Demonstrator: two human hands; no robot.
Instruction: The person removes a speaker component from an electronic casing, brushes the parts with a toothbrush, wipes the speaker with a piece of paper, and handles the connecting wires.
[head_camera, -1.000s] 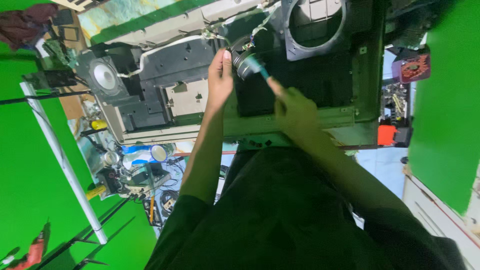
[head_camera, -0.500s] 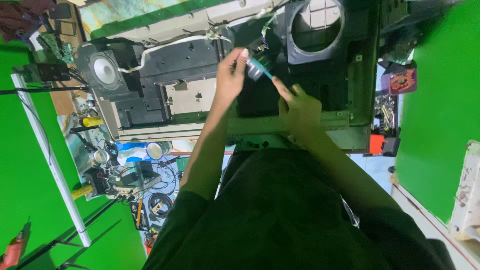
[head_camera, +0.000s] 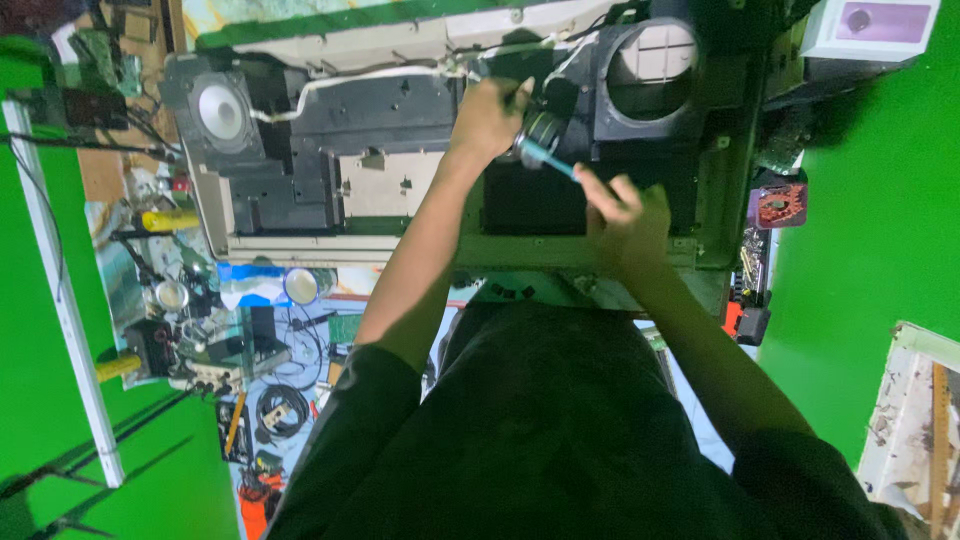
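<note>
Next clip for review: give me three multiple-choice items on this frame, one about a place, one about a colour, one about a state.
1. Where does the round speaker sit in the opened device?
A. at its left end
B. at its right end
C. under the right hand

2. What colour is the handle of the tool in the right hand?
A. red
B. light blue
C. yellow

3. What is the left hand doing?
A. hanging free in the air
B. resting on the green surface
C. closed on a dark round part inside the device

Answers: 1 A, the speaker cone is at the left edge of the chassis. 2 B, the thin handle shows light blue. 3 C, the fingers curl against the part.
</note>
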